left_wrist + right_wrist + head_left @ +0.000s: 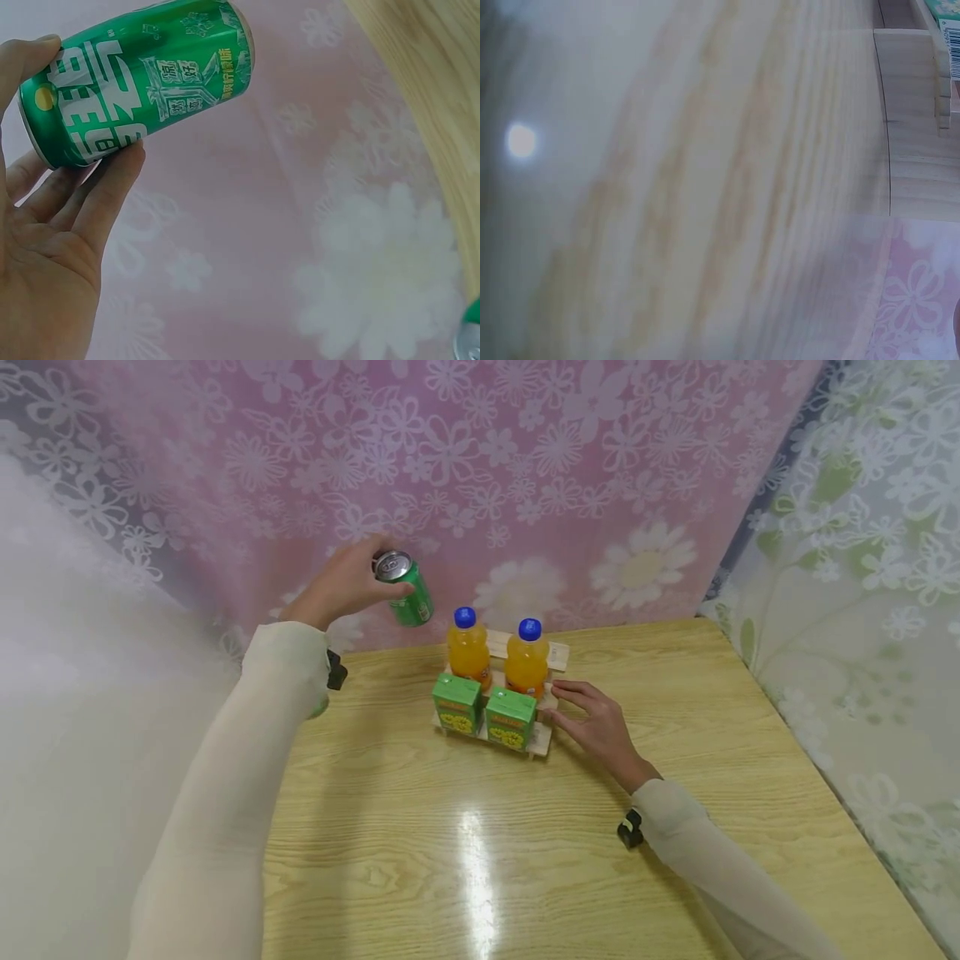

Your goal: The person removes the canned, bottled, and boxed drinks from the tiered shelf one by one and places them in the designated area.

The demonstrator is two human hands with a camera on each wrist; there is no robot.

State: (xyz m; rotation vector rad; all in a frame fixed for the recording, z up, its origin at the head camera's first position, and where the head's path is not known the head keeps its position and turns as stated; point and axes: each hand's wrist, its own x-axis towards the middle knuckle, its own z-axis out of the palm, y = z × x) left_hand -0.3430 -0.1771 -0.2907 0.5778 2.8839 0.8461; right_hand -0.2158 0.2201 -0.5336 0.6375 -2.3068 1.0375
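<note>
I'm holding the green can [414,604] between the left hand's [347,583] thumb and fingers, held aloft! Right hand [598,727] at the wooden rack's [541,740] side; whether it's gripping, I can't tell.

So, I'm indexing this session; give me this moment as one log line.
left hand: holds green cylindrical metal can aloft | right hand: touches tiered pale wooden rack | rack: two blue-capped orange plastic bottles behind two green rectangular cartons

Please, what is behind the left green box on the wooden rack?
An orange bottle with a blue cap. Part of its base cannot be seen: the green box covers it.
</note>
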